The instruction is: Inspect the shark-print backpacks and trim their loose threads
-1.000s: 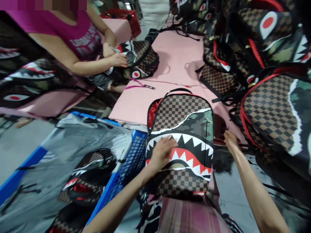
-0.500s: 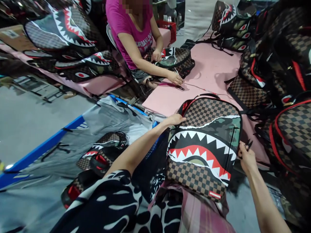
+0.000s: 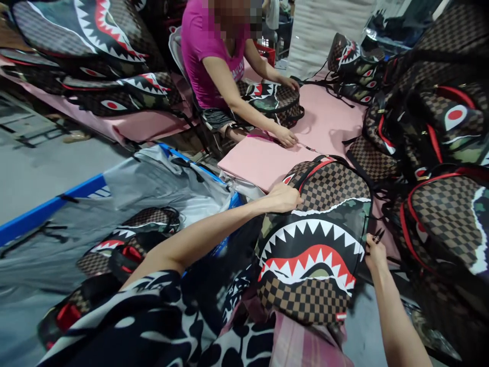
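A backpack (image 3: 309,265) with brown-and-black checks and a shark-mouth print stands tilted upright over my lap, against the pink table's edge. My left hand (image 3: 284,198) is closed on its upper left side, by the red-trimmed zipper edge. On the opposite side, my right hand (image 3: 376,251) is closed around small dark thread snips (image 3: 378,235), with their points sticking up. Its fingers are against the backpack's right edge; whether they also pinch it, I cannot tell.
Across the pink table (image 3: 248,160) a person in a pink shirt (image 3: 214,56) handles another backpack (image 3: 275,104). More backpacks (image 3: 451,214) crowd the right side and a table at left. A blue-framed bin with grey lining (image 3: 133,178) holds several backpacks.
The backpack has turned, showing more of its left side and red trim. My left hand has shifted its grip there. The other person's far hand has moved to the end of their backpack.
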### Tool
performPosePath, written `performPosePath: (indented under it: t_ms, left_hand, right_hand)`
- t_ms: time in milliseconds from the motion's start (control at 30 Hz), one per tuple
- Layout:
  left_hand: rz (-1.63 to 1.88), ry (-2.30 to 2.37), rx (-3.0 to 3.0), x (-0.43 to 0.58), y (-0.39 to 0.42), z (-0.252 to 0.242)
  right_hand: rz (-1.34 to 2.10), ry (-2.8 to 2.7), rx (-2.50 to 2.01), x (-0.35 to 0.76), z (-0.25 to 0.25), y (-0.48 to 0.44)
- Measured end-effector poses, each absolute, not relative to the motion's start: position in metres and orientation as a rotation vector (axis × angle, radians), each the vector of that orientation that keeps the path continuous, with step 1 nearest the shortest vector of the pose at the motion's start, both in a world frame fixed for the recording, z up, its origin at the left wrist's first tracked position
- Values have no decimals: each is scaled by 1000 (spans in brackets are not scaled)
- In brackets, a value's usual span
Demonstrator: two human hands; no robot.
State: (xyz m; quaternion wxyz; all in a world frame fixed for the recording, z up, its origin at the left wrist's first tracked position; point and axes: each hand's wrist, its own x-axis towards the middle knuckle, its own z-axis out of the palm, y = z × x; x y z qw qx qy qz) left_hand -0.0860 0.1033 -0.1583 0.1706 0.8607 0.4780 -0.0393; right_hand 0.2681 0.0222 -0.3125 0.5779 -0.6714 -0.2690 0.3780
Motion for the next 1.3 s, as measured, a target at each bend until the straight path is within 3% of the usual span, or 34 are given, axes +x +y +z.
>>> performPosePath:
  t_ms: [367, 467, 567, 733, 1033, 1100, 1233, 1300]
  left_hand:
    - [22, 1178, 2185, -75, 95, -126]
    - [110, 1147, 2041, -77, 92, -127]
    - [123, 1143, 1926, -76, 91, -126]
    - [62, 1061, 1864, -68, 94, -119]
    - [-132, 1052, 1935, -47, 90, -98]
    - [-146, 1044, 1930, -43, 89, -96]
    - [-132, 1015, 1922, -40, 90, -96]
    - [-131, 1016, 1912, -40, 90, -97]
  right_hand:
    - [786, -651, -1686, 273, -314, 6]
    - [629, -738, -1744, 266, -286, -4]
    - [137, -1075, -1788, 234, -235, -19]
    - [338, -1952, -1302, 138, -159, -22]
    - [-211, -2376, -1476, 80, -134, 1]
    - [-156, -2369, -1480, 79, -129, -2]
    - [273, -2180, -1367, 94, -115, -7]
    - [266, -2086, -1442, 109, -111, -11]
